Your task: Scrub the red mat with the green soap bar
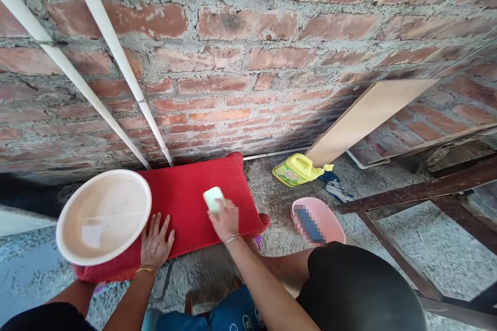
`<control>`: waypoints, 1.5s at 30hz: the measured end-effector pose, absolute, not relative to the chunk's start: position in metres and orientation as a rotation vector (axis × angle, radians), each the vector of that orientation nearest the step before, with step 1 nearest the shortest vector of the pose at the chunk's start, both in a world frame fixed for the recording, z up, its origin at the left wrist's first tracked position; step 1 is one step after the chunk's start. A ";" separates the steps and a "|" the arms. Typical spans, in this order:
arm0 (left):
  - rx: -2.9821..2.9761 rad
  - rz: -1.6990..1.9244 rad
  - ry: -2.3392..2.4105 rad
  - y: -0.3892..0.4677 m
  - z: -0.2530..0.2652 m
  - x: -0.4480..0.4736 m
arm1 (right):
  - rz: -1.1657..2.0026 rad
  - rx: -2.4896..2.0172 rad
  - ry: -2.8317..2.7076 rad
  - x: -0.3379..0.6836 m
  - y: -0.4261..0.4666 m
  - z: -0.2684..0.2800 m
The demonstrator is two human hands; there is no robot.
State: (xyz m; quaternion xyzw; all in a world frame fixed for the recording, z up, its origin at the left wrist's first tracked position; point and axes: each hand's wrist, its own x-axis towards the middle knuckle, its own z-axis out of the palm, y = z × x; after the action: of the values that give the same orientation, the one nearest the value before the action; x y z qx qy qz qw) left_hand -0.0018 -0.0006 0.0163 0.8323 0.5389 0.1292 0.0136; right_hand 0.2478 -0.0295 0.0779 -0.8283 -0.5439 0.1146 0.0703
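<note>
A red towel-like cloth (182, 181) lies over a low flat surface in front of me. My right hand (226, 221) grips a pale green rounded block (213, 198) on it; whether it is soap or a brush I cannot tell. My left hand (156, 242) rests flat on the cloth's near edge, fingers spread, next to the round cream basin (64, 240). Clear water shows in the basin, which stands on the cloth's left end.
A yellow jug (293, 170) stands on the concrete floor to the right, near a pink basin (330, 217) and a dark blue and white glove-like item (337, 189). A board (361, 119) leans on the brick wall (233, 62). White pipes (116, 57) run down at left; a wooden frame (407, 186) is at right.
</note>
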 end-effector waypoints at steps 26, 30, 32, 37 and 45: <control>2.574 0.321 1.700 0.001 0.021 -0.003 | 0.556 -2.272 -1.826 0.226 -0.057 0.057; 2.554 0.331 1.704 0.001 0.019 -0.002 | 0.235 -2.606 -1.244 0.325 -0.072 0.051; 2.545 0.337 1.703 0.002 0.018 -0.003 | 0.120 -2.620 -1.082 0.337 -0.074 0.049; 2.567 0.342 1.698 0.002 0.019 -0.005 | 0.304 -2.181 -1.660 0.233 -0.071 0.047; 2.580 0.324 1.702 0.002 0.020 -0.003 | 0.355 -2.334 -1.704 0.271 -0.085 0.043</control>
State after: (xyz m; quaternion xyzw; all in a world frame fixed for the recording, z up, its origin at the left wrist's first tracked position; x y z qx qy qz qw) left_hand -0.0030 0.0015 0.0199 0.8301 0.5475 0.1043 0.0170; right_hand 0.2710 -0.0852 0.0431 -0.7963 -0.5814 0.1213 0.1145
